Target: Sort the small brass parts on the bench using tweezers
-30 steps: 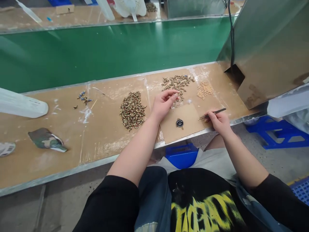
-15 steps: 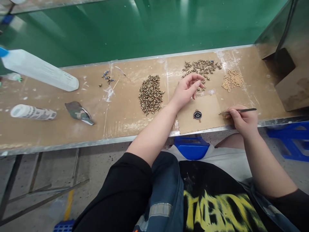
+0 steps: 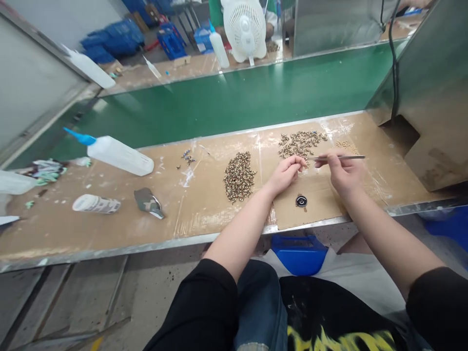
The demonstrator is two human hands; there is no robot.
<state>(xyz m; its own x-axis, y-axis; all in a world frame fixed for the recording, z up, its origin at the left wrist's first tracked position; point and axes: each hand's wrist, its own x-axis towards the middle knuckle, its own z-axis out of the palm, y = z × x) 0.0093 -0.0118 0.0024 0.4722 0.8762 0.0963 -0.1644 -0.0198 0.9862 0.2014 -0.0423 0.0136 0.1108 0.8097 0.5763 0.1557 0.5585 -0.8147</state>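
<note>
My left hand (image 3: 287, 174) is closed in a pinch at the near edge of a spread of small brass-coloured metal pieces (image 3: 302, 141). Whatever sits between its fingertips is too small to make out. My right hand (image 3: 343, 171) grips a slim, straight metal tool (image 3: 353, 157), held level like a pen, its tip pointing left and almost at my left fingertips. Below both hands, a round black dish-like piece (image 3: 301, 201) with a shiny rim lies on a cardboard sheet (image 3: 323, 207). Partly behind my right hand are tiny tan beads (image 3: 347, 145).
A denser heap of brass-coloured pieces (image 3: 239, 176) lies to the left. Farther left are a camouflage-patterned scrap (image 3: 149, 202), a white cylindrical bottle (image 3: 95, 204) and a blue-tipped squeeze bottle (image 3: 120, 156). Beyond runs a green surface (image 3: 234, 100); a fan (image 3: 245, 29) stands behind it. A metal box (image 3: 427, 107) bounds the right.
My right hand has brought the slim tool up and left to my left fingertips. The left hand has drawn its fingers into a pinch. The view has tilted upward, showing the far bench.
</note>
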